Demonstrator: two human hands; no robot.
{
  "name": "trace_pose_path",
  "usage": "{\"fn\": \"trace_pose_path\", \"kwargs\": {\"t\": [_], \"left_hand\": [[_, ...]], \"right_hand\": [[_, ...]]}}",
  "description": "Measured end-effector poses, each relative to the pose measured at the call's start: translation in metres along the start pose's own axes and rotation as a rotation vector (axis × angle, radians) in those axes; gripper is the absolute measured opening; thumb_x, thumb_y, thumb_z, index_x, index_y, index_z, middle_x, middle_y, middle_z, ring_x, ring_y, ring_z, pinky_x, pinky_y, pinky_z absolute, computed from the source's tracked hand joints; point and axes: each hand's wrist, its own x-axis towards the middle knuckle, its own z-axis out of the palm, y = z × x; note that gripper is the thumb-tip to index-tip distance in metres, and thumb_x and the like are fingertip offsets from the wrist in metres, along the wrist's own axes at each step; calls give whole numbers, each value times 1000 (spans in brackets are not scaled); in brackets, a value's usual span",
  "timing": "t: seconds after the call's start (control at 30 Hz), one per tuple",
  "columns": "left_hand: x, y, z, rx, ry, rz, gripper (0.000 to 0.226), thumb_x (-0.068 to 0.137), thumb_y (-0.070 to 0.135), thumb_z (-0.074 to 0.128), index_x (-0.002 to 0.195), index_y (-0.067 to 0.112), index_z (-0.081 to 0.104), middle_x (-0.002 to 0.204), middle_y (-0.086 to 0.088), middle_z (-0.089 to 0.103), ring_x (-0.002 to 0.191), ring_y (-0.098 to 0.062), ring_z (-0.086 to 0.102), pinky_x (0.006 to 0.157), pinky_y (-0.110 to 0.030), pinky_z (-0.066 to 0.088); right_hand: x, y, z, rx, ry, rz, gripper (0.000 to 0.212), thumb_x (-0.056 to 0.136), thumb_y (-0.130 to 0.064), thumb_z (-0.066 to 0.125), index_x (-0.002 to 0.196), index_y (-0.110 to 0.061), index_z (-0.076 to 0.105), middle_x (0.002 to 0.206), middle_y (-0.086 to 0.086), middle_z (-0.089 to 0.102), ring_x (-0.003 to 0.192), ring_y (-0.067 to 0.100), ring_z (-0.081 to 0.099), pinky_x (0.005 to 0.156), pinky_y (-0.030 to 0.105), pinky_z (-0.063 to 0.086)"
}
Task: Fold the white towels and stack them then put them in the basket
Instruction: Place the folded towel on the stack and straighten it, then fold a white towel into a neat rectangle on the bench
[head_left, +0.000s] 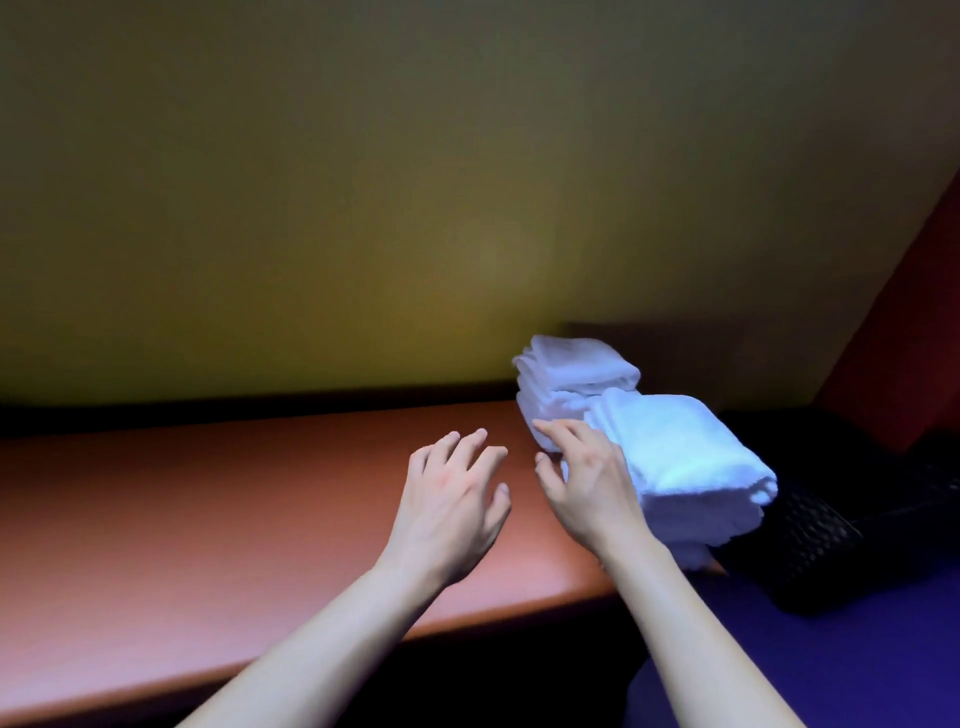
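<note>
— Where are your hands right now?

— Both are out in front of me over the reddish-brown table (208, 499). My left hand (457, 499) hovers palm down with the fingers spread and relaxed — it holds nothing, and I can't tell whether it touches the tabletop. My right hand (587, 478) is just beside it, a small gap between the two, fingers loose and spread as well.

— Is the right one gripping a towel?

— No. Its fingertips reach the foot of the far stack of towels (571, 379), and the back of the hand lies against the side of the near stack of towels (685, 462), but nothing is pinched or curled round.

— So the towels are folded?

— Yes, they sit in two white piles at the right end of the table. The far pile stands close to the yellowish wall (363, 208); the near pile is just in front of it, touching or nearly so, and its lower layers hang a little over the table's front right corner.

— And the basket?

— The dark woven basket (810, 540) is off the table's right end, lower down, just beside the near pile. It is in deep shadow, so I can't see what is inside.
</note>
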Motion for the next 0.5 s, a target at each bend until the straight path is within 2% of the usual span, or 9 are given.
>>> {"fn": "trace_pose_path", "kwargs": {"t": [0.2, 0.5], "left_hand": [[-49, -69, -25, 68, 49, -122, 41, 88, 43, 44, 121, 29, 64, 137, 0, 60, 126, -28, 54, 101, -43, 42], [-129, -192, -71, 133, 120, -336, 40, 86, 41, 45, 117, 26, 67, 127, 0, 63, 121, -27, 55, 100, -42, 43]], "right_hand": [[-18, -79, 49, 67, -80, -96, 44, 88, -32, 56, 131, -28, 63, 125, -3, 63, 113, 21, 59, 96, 38, 43], [-37, -206, 119, 130, -200, -244, 45, 92, -35, 54, 137, -29, 57, 134, -5, 58, 123, 17, 53, 105, 37, 39]]}}
